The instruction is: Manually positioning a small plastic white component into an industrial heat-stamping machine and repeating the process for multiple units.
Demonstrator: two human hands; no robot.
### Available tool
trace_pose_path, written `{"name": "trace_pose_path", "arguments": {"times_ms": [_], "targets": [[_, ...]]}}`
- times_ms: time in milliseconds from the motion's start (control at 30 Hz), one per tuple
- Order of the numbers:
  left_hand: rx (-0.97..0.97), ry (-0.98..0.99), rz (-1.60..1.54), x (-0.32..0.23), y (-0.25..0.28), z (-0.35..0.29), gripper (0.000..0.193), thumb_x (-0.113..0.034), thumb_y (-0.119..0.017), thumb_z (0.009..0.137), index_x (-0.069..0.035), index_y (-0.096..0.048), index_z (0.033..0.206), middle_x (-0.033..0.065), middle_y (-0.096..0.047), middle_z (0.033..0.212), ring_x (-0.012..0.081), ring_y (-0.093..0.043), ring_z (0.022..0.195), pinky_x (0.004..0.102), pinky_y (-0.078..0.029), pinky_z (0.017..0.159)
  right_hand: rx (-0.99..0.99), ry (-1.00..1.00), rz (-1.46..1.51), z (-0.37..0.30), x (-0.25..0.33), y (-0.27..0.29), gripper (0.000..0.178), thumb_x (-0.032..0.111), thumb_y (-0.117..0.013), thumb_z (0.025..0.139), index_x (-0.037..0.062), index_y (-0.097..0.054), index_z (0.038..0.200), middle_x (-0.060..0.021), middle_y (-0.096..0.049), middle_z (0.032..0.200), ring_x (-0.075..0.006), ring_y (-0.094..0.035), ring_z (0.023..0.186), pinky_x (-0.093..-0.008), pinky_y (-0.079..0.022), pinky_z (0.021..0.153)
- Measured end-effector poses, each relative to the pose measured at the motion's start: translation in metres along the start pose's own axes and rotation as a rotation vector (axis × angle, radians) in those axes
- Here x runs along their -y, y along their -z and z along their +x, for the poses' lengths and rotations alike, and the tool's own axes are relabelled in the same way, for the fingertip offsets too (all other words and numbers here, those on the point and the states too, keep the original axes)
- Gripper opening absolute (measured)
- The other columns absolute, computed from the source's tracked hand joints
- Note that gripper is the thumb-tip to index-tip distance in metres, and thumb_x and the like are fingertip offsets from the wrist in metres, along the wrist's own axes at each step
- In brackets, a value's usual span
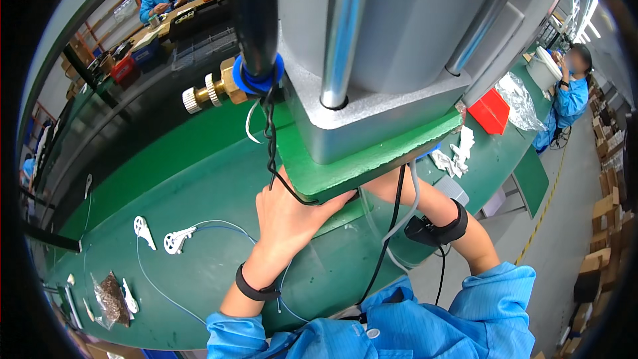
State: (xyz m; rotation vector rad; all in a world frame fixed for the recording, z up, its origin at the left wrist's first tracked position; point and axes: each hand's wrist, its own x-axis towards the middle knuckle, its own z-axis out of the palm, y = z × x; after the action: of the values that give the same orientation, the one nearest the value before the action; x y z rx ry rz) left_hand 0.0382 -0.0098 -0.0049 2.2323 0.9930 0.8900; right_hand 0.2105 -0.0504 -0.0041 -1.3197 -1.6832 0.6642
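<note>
My left hand [284, 218] reaches under the green plate [372, 163] at the bottom of a grey press [382, 103]. Its thumb stretches to the right along the plate's near edge, but the other fingers are hidden. From the right, my right hand [387, 186] goes under the same plate, with its fingers out of sight. What lies between the hands is mostly covered; a small dark edge shows near the left thumb. Two white plastic pieces with round ends, the nearer one [177, 240] and the farther one [143, 231], lie left of my left hand with thin cables.
Black and grey cables [392, 226] hang beside my right forearm. A brass valve [219, 90] juts from the press. A bag of brown bits [114, 298] lies at left, a red bin [490, 112] at right. Co-workers in blue sit beyond the table [219, 292].
</note>
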Motion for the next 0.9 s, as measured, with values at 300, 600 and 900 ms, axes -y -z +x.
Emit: {"name": "trace_pose_path", "arguments": {"times_ms": [300,600,900], "targets": [[0.016,0.004,0.028,0.002,-0.001,-0.001,0.056,-0.041,-0.077,0.061,-0.002,-0.056,0.096,0.0123,-0.063,0.080,0.0314,-0.062,0.068,0.0391,-0.049,0.056,-0.073,0.007,0.003,-0.007,-0.001,-0.003,0.023,0.008,-0.067,0.074,0.0016,-0.062,0.096,-0.0062,-0.062,0.084,-0.0120,-0.057,0.072,-0.0272,-0.045,0.060],[0.061,-0.005,0.040,0.005,-0.002,-0.001,0.044,-0.026,-0.078,0.063,-0.005,-0.061,0.098,0.0093,-0.064,0.085,0.0242,-0.062,0.072,0.0336,-0.049,0.063,-0.064,-0.022,0.034,-0.009,-0.005,-0.007,0.031,0.009,-0.065,0.076,-0.0013,-0.058,0.104,-0.0112,-0.061,0.098,-0.0199,-0.056,0.090,-0.0333,-0.044,0.078],[0.026,-0.083,0.053,0.013,-0.004,-0.002,0.051,-0.026,-0.077,0.062,-0.004,-0.057,0.104,0.0110,-0.061,0.083,0.0272,-0.062,0.068,0.0359,-0.048,0.055,-0.071,0.038,-0.064,-0.013,-0.008,-0.006,0.030,0.006,-0.063,0.075,-0.0008,-0.058,0.104,-0.0127,-0.061,0.100,-0.0222,-0.058,0.091,-0.0343,-0.046,0.078]]}}
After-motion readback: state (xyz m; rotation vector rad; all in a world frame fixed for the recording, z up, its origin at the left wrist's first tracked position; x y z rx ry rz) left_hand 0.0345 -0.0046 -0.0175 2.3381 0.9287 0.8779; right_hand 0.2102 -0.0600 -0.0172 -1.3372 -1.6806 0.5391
